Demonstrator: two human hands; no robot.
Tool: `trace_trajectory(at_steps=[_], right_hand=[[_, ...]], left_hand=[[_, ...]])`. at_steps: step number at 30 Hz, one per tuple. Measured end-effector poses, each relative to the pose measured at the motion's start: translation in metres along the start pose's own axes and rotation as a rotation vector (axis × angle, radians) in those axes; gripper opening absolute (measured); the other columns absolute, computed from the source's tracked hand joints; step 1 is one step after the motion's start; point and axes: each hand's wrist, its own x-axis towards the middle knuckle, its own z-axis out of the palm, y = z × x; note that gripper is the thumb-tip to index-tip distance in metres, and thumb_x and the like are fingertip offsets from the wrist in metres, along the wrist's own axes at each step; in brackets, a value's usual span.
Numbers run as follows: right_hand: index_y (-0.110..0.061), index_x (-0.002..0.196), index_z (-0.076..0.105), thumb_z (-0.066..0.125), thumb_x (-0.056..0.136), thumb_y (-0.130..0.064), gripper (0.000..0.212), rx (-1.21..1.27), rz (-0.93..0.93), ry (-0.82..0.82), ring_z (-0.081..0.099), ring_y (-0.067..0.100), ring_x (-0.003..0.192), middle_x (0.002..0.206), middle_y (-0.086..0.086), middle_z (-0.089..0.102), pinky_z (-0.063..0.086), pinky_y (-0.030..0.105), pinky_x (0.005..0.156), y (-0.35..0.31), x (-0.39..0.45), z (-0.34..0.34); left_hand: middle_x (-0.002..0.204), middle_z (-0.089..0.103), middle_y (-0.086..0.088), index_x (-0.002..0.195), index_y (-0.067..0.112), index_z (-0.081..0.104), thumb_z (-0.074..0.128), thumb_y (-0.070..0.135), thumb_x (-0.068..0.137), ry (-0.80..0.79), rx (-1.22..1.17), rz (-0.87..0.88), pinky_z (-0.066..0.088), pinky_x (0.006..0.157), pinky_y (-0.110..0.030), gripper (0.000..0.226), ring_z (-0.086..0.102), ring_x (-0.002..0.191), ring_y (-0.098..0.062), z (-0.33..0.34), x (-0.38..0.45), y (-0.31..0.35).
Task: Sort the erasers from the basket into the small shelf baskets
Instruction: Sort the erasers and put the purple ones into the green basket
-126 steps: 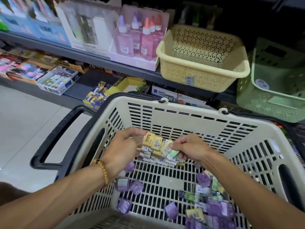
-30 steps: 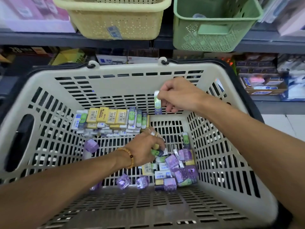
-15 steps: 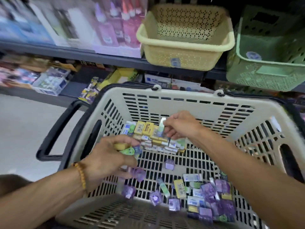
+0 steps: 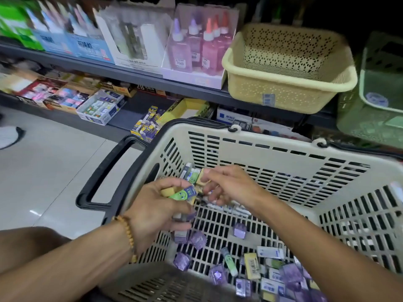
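A big cream shopping basket (image 4: 272,147) fills the lower view. Loose erasers (image 4: 253,265), purple, yellow, white and green, lie on its floor at the near right, and a stacked row of erasers (image 4: 192,174) leans against the far wall. My left hand (image 4: 159,208) grips several erasers, a green one and a yellow one on top (image 4: 181,194). My right hand (image 4: 229,185) pinches a yellow eraser (image 4: 201,178) at the row, right beside my left hand. On the shelf above stand a yellow small basket (image 4: 290,92) and a green small basket (image 4: 370,118).
The shopping basket's black handle (image 4: 102,171) sticks out to the left over a pale tiled floor. A box of pink and purple glue bottles (image 4: 196,46) stands left of the yellow basket. Boxes of stationery (image 4: 100,106) fill the lower shelf.
Both hands have come closer together at the stacked row. My right hand now pinches a yellow eraser instead of the green-white one. The view has shifted slightly.
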Motion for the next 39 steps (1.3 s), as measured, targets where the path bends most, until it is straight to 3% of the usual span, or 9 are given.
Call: trace_trajectory(at_steps=[4, 11, 15, 18, 21, 23, 27, 34, 39], right_hand=[[-0.018, 0.116, 0.067, 0.062, 0.093, -0.038, 0.031, 0.170, 0.003, -0.196, 0.073, 0.020, 0.086, 0.103, 0.007, 0.073, 0.056, 0.026, 0.070, 0.004, -0.022, 0.002], [-0.007, 0.101, 0.070, 0.065, 0.092, -0.014, 0.012, 0.479, 0.043, -0.069, 0.066, 0.015, 0.065, 0.083, 0.011, 0.072, 0.056, 0.023, 0.057, 0.007, -0.013, 0.006], [-0.009, 0.103, 0.065, 0.060, 0.094, -0.013, 0.011, 0.276, 0.111, 0.135, 0.071, 0.016, 0.065, 0.076, 0.006, 0.075, 0.059, 0.027, 0.062, 0.006, 0.010, -0.003], [-0.011, 0.105, 0.063, 0.059, 0.095, -0.012, 0.010, 0.093, 0.120, 0.107, 0.074, 0.017, 0.073, 0.090, 0.010, 0.075, 0.060, 0.027, 0.067, 0.002, 0.030, 0.008], [-0.009, 0.115, 0.062, 0.065, 0.093, -0.014, 0.023, 0.028, 0.082, 0.194, 0.070, 0.018, 0.074, 0.103, 0.010, 0.069, 0.057, 0.023, 0.062, 0.000, 0.048, 0.025], [-0.007, 0.119, 0.063, 0.068, 0.091, -0.016, 0.030, -0.004, 0.041, 0.293, 0.069, 0.017, 0.075, 0.098, 0.006, 0.070, 0.060, 0.029, 0.072, 0.002, 0.053, 0.031], [-0.011, 0.124, 0.062, 0.070, 0.090, -0.018, 0.036, 0.008, 0.036, 0.404, 0.070, 0.018, 0.082, 0.102, 0.005, 0.070, 0.059, 0.039, 0.084, 0.010, 0.050, 0.033], [-0.010, 0.109, 0.068, 0.066, 0.092, -0.009, 0.018, 0.091, 0.077, 0.466, 0.068, 0.025, 0.097, 0.103, 0.006, 0.069, 0.056, 0.041, 0.092, 0.019, 0.045, 0.021], [-0.011, 0.100, 0.066, 0.066, 0.091, -0.007, 0.010, 0.197, 0.096, 0.437, 0.072, 0.024, 0.087, 0.096, 0.007, 0.071, 0.060, 0.038, 0.083, 0.017, 0.047, 0.023]], left_hand=[[0.084, 0.069, -0.006, 0.091, 0.017, 0.073, 0.072, -0.019, 0.065, -0.080, -0.098, -0.002, 0.059, 0.055, -0.037, 0.045, 0.070, 0.062, -0.019, 0.008, 0.005, 0.003], [0.098, 0.073, -0.017, 0.094, 0.017, 0.072, 0.077, -0.006, 0.046, -0.101, -0.240, -0.030, 0.059, 0.053, -0.036, 0.054, 0.071, 0.074, -0.027, 0.001, 0.006, 0.002], [0.096, 0.071, -0.018, 0.100, 0.013, 0.071, 0.076, -0.011, 0.049, -0.066, -0.216, -0.024, 0.060, 0.056, -0.038, 0.057, 0.071, 0.075, -0.031, -0.012, 0.003, -0.002], [0.091, 0.071, -0.021, 0.099, 0.012, 0.071, 0.075, -0.012, 0.049, -0.053, -0.198, -0.025, 0.058, 0.052, -0.035, 0.055, 0.072, 0.072, -0.030, -0.015, -0.002, -0.005], [0.093, 0.072, -0.020, 0.091, 0.015, 0.074, 0.075, -0.016, 0.056, -0.026, -0.192, -0.020, 0.059, 0.055, -0.038, 0.047, 0.072, 0.075, -0.033, -0.015, -0.004, -0.008], [0.094, 0.071, -0.021, 0.087, 0.016, 0.075, 0.074, -0.019, 0.060, -0.002, -0.192, -0.011, 0.060, 0.056, -0.039, 0.044, 0.072, 0.077, -0.035, -0.015, -0.004, -0.007], [0.097, 0.067, -0.017, 0.090, 0.016, 0.075, 0.074, -0.019, 0.063, 0.012, -0.202, 0.004, 0.059, 0.058, -0.038, 0.044, 0.069, 0.077, -0.033, -0.012, -0.004, -0.005], [0.099, 0.061, -0.006, 0.085, 0.016, 0.075, 0.075, -0.019, 0.064, 0.029, -0.244, 0.032, 0.059, 0.059, -0.038, 0.041, 0.068, 0.060, -0.020, -0.006, -0.004, -0.003], [0.101, 0.061, -0.005, 0.084, 0.016, 0.075, 0.074, -0.020, 0.065, 0.042, -0.239, 0.045, 0.059, 0.059, -0.038, 0.040, 0.068, 0.060, -0.019, -0.004, -0.003, -0.003]])
